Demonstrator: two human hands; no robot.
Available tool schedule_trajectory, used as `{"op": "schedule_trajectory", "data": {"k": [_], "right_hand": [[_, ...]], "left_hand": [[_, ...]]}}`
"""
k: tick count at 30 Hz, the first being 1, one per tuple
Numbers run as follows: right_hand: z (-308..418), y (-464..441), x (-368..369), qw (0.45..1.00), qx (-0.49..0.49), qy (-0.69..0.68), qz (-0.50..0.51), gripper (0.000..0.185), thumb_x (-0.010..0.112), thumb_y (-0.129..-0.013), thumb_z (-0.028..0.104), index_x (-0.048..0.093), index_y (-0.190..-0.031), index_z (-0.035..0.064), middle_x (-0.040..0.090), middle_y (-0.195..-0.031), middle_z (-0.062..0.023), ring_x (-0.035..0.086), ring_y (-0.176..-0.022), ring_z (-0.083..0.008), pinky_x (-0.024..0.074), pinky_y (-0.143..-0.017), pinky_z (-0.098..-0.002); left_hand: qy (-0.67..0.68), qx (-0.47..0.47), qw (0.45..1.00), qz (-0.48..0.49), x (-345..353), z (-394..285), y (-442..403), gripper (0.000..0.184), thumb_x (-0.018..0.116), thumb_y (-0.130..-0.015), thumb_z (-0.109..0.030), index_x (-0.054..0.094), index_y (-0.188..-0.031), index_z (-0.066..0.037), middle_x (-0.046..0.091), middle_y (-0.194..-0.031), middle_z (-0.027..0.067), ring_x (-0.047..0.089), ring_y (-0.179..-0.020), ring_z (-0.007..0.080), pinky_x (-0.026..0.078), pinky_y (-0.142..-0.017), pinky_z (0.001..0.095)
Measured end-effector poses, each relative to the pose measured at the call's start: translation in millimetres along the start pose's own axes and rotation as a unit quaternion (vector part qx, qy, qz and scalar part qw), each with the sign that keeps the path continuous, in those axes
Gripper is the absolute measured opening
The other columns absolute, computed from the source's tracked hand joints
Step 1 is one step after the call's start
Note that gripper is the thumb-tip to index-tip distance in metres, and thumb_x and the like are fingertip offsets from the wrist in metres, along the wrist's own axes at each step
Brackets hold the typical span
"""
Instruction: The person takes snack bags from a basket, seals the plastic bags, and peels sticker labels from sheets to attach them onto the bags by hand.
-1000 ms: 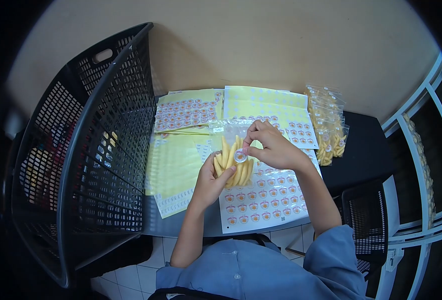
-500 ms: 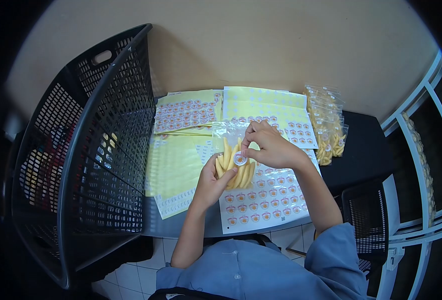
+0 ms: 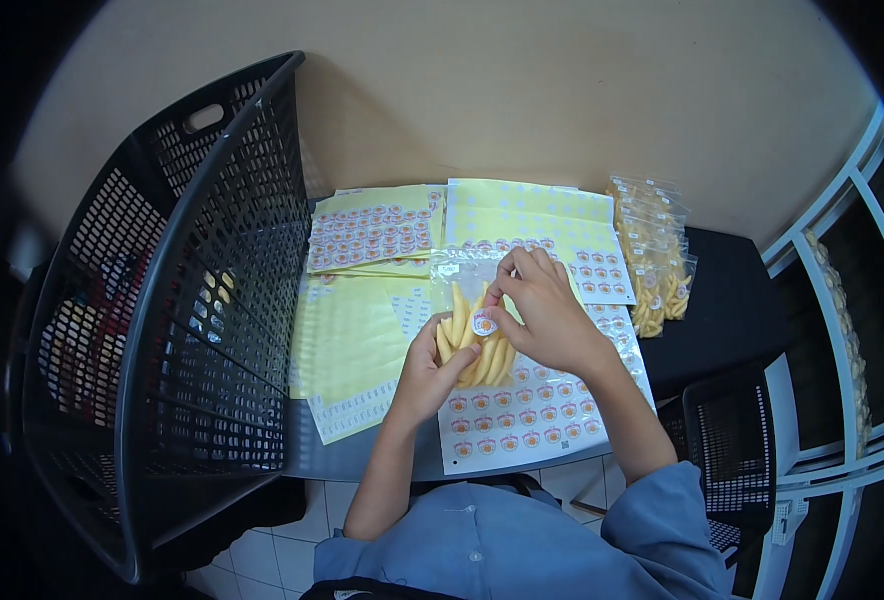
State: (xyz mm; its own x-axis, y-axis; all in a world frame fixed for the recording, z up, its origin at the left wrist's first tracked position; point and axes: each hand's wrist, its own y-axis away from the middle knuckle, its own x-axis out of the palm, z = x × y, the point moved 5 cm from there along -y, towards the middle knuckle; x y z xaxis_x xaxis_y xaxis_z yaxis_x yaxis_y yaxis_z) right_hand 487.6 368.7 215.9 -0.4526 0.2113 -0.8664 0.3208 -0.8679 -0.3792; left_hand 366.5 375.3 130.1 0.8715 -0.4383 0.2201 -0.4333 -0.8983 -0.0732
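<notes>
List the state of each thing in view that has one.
Snack bag: filled, gripped by the left hand.
Round sticker: against the bag's front, right hand's fingertips at its edge.
Front sticker sheet: flat, many stickers left.
Bags at right: filled, overlapping.
Basket: packets inside.

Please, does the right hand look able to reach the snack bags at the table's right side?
Probably yes: only flat sticker sheets seem to lie between the right hand and the snack bags, though its fingers are at the round sticker.

Clear glossy plastic bag (image 3: 470, 273) — matt dark plastic basket (image 3: 212, 200) — smooth paper sticker sheets (image 3: 352, 335).
</notes>
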Motion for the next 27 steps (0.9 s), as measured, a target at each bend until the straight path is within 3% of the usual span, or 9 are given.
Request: {"op": "schedule_trajectory", "data": {"k": [11, 14, 16, 17, 19, 20, 22, 27], "right_hand": [[5, 17, -3, 0.991, 0.037, -0.026, -0.124, 0.013, 0.058, -0.07, 0.015, 0.055, -0.078, 0.0056, 0.045, -0.093, -0.0092, 0.041, -0.09, -0.0243, 0.0299, -0.077, -0.0345], [2, 24, 3, 0.985, 0.048, -0.042, -0.159, 0.023, 0.06, -0.071, 0.015, 0.054, -0.091, 0.0053, 0.044, -0.101, -0.0114, 0.039, -0.097, -0.0276, 0.0305, -0.081, -0.037], [0, 30, -3, 0.955, 0.061, -0.099, -0.274, 0.042, 0.063, -0.07, 0.01, 0.046, -0.109, 0.0036, 0.042, -0.107, -0.0135, 0.043, -0.1, -0.0269, 0.0379, -0.081, -0.0372], [1, 31, 0, 0.955, 0.062, -0.098, -0.274, 0.042, 0.063, -0.07, 0.01, 0.046, -0.109, 0.0036, 0.042, -0.107, -0.0135, 0.043, -0.1, -0.0269, 0.0379, -0.081, -0.0372], [-14, 37, 11, 0.869, 0.147, -0.367, -0.297, 0.063, 0.066, -0.068, 0.005, 0.033, -0.121, 0.0028, 0.04, -0.111, -0.0153, 0.052, -0.092, -0.0237, 0.0479, -0.072, -0.0308], [-15, 38, 11, 0.869, 0.148, -0.367, -0.297, 0.063, 0.066, -0.068, 0.005, 0.033, -0.121, 0.0028, 0.04, -0.111, -0.0153, 0.052, -0.092, -0.0237, 0.0479, -0.072, -0.0308], [-19, 41, 14, 0.863, 0.176, -0.386, -0.275, 0.072, 0.068, -0.066, 0.004, 0.026, -0.124, 0.0021, 0.04, -0.113, -0.0157, 0.059, -0.079, -0.0198, 0.0508, -0.059, -0.023], [-21, 48, 8, 0.863, 0.198, -0.397, -0.243, 0.077, 0.07, -0.064, 0.005, 0.023, -0.125, 0.0021, 0.04, -0.116, -0.018, 0.061, -0.077, -0.0216, 0.0514, -0.058, -0.0232]], "left_hand": [[0.07, 0.033, 0.997, -0.022, 11, -6, 0, 0.037, 0.056, -0.077, -0.004, 0.039, -0.109, 0.001, 0.053, -0.097, 0.009, 0.054, -0.088, 0.0118, 0.044, -0.075, 0.0237], [0.045, 0.053, 0.997, -0.024, 15, -11, 1, 0.038, 0.057, -0.076, -0.003, 0.038, -0.11, 0.001, 0.054, -0.097, 0.0091, 0.054, -0.088, 0.0117, 0.044, -0.074, 0.0237], [0.051, 0.054, 0.997, -0.02, 17, -9, 2, 0.039, 0.057, -0.076, -0.003, 0.038, -0.11, 0.001, 0.054, -0.096, 0.009, 0.054, -0.088, 0.0118, 0.044, -0.074, 0.0237], [0.057, 0.056, 0.997, -0.017, 19, -8, 2, 0.04, 0.057, -0.076, -0.003, 0.037, -0.11, 0.001, 0.054, -0.096, 0.009, 0.054, -0.088, 0.0119, 0.045, -0.074, 0.0237], [0.057, 0.057, 0.997, -0.016, 22, -8, 2, 0.039, 0.057, -0.076, -0.004, 0.037, -0.11, 0.001, 0.054, -0.096, 0.0087, 0.054, -0.087, 0.0116, 0.045, -0.073, 0.0235], [0.056, 0.059, 0.997, -0.016, 23, -8, 2, 0.039, 0.057, -0.077, -0.004, 0.037, -0.11, 0.001, 0.054, -0.095, 0.0084, 0.054, -0.086, 0.0113, 0.045, -0.072, 0.0234], [0.075, 0.039, 0.996, -0.025, 22, -4, 0, 0.037, 0.058, -0.076, -0.005, 0.039, -0.107, 0.0, 0.054, -0.094, 0.0082, 0.055, -0.084, 0.011, 0.045, -0.071, 0.0231], [0.042, 0.046, 0.997, -0.055, 18, -3, -12, 0.025, 0.06, -0.077, -0.008, 0.045, -0.096, -0.001, 0.055, -0.086, 0.0075, 0.055, -0.077, 0.0099, 0.045, -0.067, 0.0226]]}}
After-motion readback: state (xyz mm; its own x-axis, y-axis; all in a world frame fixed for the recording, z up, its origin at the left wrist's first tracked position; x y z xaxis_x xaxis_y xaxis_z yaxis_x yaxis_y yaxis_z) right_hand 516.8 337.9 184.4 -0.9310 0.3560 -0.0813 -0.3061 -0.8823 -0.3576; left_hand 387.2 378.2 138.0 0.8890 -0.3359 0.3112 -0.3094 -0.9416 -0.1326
